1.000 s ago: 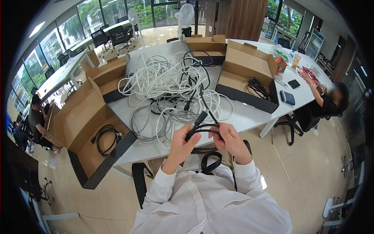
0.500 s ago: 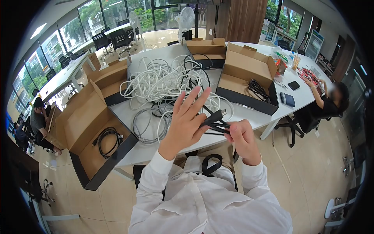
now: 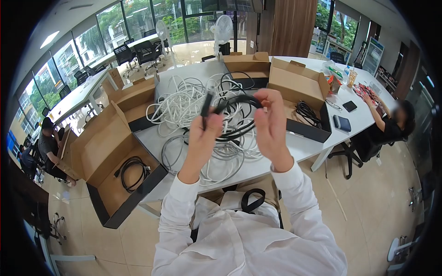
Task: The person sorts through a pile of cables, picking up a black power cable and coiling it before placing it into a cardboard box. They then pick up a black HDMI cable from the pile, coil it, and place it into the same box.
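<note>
A black cable (image 3: 235, 102) is looped into a coil and held up above the table between both hands. My left hand (image 3: 201, 140) grips the coil's left side, with one plug end sticking up past the thumb. My right hand (image 3: 270, 124) pinches the coil's right side near the top. Under the hands lies a big tangle of white, grey and black cables (image 3: 193, 99) on the white table (image 3: 304, 147).
Open cardboard boxes ring the pile: one at the left (image 3: 99, 152) with a coiled black cable (image 3: 133, 168), one at the right (image 3: 299, 87) with another black cable, others behind. A seated person (image 3: 391, 124) is at the right, another person (image 3: 46, 145) at far left. A phone (image 3: 349, 106) lies nearby.
Both hands have risen from the table edge to well above the pile. The left hand, spread open half a second ago, now grips the cable, which is shaped into a wider loop.
</note>
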Available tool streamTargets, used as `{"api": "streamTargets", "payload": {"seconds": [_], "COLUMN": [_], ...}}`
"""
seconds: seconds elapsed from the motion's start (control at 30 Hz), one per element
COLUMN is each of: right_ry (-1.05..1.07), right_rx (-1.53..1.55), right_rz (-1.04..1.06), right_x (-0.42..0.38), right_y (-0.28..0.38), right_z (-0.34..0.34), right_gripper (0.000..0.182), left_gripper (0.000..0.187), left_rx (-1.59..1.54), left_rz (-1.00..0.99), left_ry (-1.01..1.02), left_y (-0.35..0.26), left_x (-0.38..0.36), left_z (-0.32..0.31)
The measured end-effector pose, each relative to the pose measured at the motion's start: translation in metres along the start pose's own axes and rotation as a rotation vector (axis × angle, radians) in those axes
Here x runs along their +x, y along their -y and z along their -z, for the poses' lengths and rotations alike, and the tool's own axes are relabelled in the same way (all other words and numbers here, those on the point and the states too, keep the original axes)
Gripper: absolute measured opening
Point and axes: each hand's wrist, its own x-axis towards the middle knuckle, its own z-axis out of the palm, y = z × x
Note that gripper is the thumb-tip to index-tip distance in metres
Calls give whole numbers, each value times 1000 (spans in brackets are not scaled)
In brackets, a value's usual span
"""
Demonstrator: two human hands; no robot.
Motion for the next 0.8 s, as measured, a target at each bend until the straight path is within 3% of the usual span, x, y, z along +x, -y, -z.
{"api": "streamTargets", "payload": {"seconds": [0.03, 0.1, 0.17, 0.27, 0.37, 0.47, 0.5, 0.6, 0.73, 0.8], "right_ry": [-43, -2, 263, 584, 336, 176, 162, 134, -85, -154], "right_rx": [-139, -164, 260, 593, 1099, 1128, 1008, 828, 671, 483], "right_rz": [149, 167, -198, -831, -1206, -946, -838, -758, -749, -648], "right_x": [1, -20, -66, -99, -98, -81, -75, -76, -91, -96], "right_y": [0, -7, -26, -39, -42, -37, -28, -27, -24, -21], "right_z": [-4, -3, 2, -11, -20, -19, -18, -14, -9, -12], "right_gripper": [21, 22, 31, 44, 43, 44, 42, 36, 31, 30], "left_gripper": [41, 37, 36, 36, 36, 37, 37, 38, 40, 40], "left_rx": [-78, -352, -570, -790, -976, -991, -918, -884, -738, -692], "left_rz": [-39, -100, -133, -186, -156, -54, -13, 98, 72, 111], "left_ry": [-38, -104, -186, -308, -348, -384, -408, -447, -474, -490], "left_y": [4, -3, -14, -26, -31, -17, -12, 2, 22, 30], "left_x": [6, 15, 18, 18, 9, -3, -7, -17, -30, -40], "left_z": [7, 15, 24, 36, 45, 51, 50, 37, 19, 6]}}
